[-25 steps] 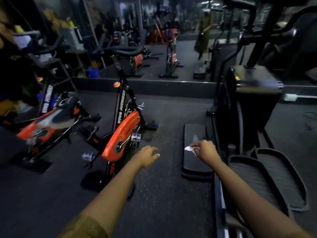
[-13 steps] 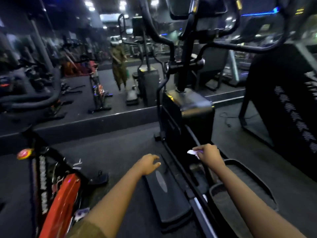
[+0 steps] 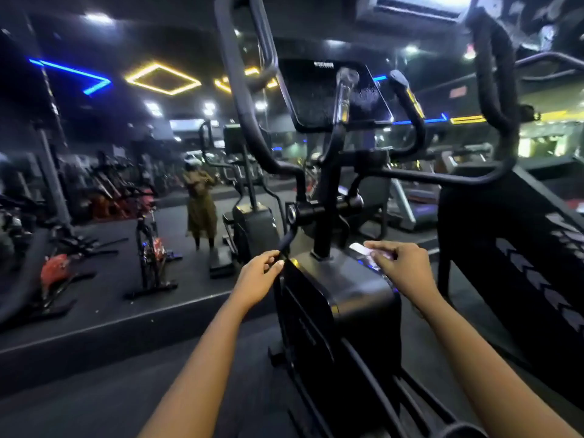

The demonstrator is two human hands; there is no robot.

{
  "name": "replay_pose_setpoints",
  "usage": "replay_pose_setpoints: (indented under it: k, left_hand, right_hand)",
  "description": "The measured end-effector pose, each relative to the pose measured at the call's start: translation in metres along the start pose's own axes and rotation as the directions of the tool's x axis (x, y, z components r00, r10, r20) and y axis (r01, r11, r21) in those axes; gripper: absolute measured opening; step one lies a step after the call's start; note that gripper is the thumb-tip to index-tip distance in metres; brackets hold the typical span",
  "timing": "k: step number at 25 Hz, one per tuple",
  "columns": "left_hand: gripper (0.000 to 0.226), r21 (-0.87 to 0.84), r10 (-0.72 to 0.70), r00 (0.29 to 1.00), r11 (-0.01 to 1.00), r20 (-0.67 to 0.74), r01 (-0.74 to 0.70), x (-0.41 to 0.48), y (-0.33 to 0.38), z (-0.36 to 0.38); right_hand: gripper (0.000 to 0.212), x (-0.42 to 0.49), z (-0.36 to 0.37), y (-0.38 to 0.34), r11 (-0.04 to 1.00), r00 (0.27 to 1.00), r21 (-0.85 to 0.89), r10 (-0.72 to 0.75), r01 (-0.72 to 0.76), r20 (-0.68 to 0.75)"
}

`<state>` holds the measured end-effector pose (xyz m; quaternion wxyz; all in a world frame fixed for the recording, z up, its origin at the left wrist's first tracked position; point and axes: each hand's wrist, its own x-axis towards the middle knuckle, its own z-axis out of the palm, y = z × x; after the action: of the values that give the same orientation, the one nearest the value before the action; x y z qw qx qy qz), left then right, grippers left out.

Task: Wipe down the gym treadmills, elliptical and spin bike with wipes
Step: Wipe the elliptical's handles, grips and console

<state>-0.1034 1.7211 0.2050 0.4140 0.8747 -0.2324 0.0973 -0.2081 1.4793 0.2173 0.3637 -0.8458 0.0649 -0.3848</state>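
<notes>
In the head view, the elliptical [image 3: 335,298] is faced head-on at centre. Its black drive housing lies directly below and between the two outstretched arms.

A small white wipe [image 3: 360,249] is pinched between the thumb and fingers of the right hand [image 3: 403,268]. It is held over the far-right part of the housing's top, just beside the upright mast. Whether it is already pressed on the surface cannot be told. It is held by one edge with the free part pointing left, probably so that it can be laid flat and dragged across the glossy top.

The left hand [image 3: 257,276] is kept at the near-left edge of the housing, its fingers loosely curled with nothing seen in them. Contact with the edge, or with the thin bar just above it, cannot be confirmed. The hand is judged to be placed there to steady the body while the other hand works.

The console [image 3: 328,96] and the curved handlebars [image 3: 243,99] are set high and far, out of the hands' present reach, so the low housing appears to be taken first.

On the left, a spin bike [image 3: 151,248] is shown in the mirror wall [image 3: 104,279], well apart from the hands. At the right, a dark machine with arrow markings [image 3: 521,263] stands near the elliptical and is not touched.
</notes>
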Motion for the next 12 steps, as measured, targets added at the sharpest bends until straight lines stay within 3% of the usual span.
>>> replay_pose_setpoints:
  k: [7, 12]
  left_hand:
    - [0.039, -0.135, 0.02, 0.908, 0.987, -0.419, -0.084, 0.114, 0.049, -0.082]
    - [0.051, -0.123, 0.068, 0.831, 0.979, -0.552, -0.162, 0.189, 0.079, -0.122]
  right_hand:
    - [0.023, 0.164, 0.026, -0.069, 0.919, 0.942, 0.21, -0.318, 0.333, -0.104]
    - [0.023, 0.25, 0.032, -0.095, 0.856, 0.892, 0.265, -0.397, 0.444, -0.215]
